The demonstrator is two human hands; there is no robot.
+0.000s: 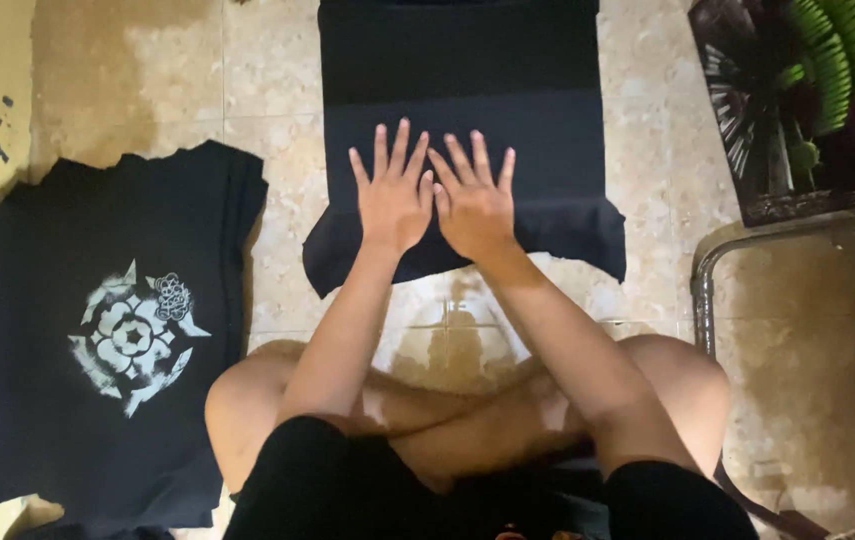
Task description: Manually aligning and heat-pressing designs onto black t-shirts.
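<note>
At upper centre, a soft black folded shirt [467, 130] lies flat on glossy beige floor tiles [277, 230]. The left hand [392, 195] and right hand [474, 205] press on it, fingers spread flat, gripping nothing. At left, another black shirt [97, 330] bears a pale star-shaped print [135, 335].

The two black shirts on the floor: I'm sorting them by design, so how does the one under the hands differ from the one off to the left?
The shirt under the hands shows plain black cloth; the shirt at the left bears a pale round print. The first lies folded into a neat rectangle, the second looser. The left hand and right hand press flat on the first; nothing touches the second. Both are black and lie on the tiled floor.
</note>
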